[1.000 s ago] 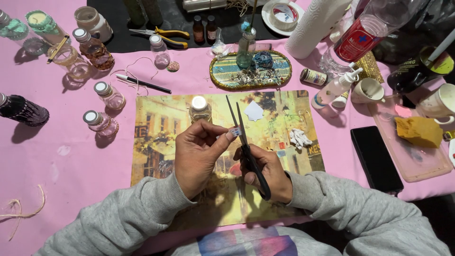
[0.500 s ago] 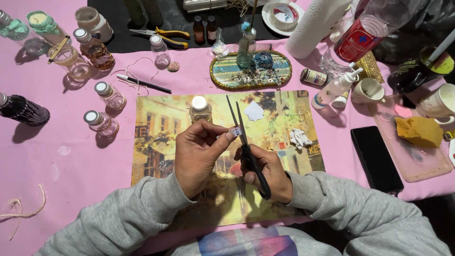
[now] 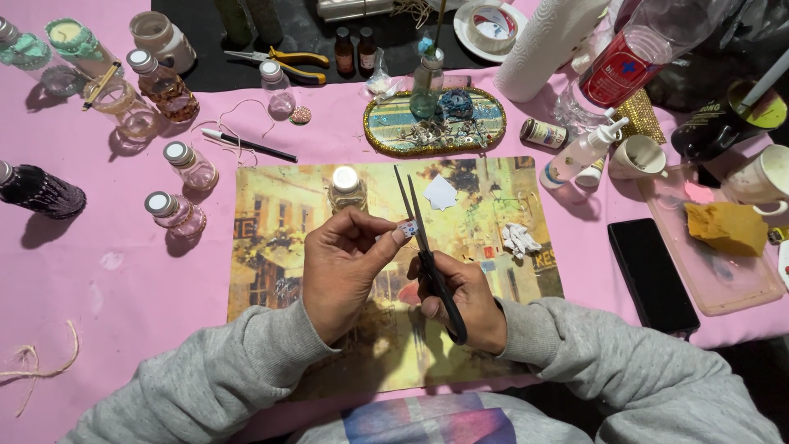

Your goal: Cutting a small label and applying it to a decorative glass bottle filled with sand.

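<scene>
My left hand (image 3: 345, 267) pinches a tiny white and blue paper scrap (image 3: 406, 228) between thumb and fingertips. My right hand (image 3: 464, 300) grips black scissors (image 3: 427, 255) by the handles, the two thin blades slightly apart and pointing away from me, with the scrap right at their left blade. Both hands hover over a yellowish picture placemat (image 3: 279, 214). A small clear glass bottle with a silver cap (image 3: 346, 188) stands on the mat just beyond my left hand. A white paper piece (image 3: 440, 192) lies past the blade tips.
Several small capped bottles (image 3: 174, 214) stand left on the pink cloth (image 3: 123, 271). An oval trinket tray (image 3: 436, 122), pliers (image 3: 283, 63), a pen (image 3: 246, 145), a glue bottle (image 3: 582, 153), a black phone (image 3: 652, 275), a sponge tray (image 3: 723, 247) and cups surround the mat.
The scissor blades have narrowed slightly at the scrap; the hands stay almost in place.
</scene>
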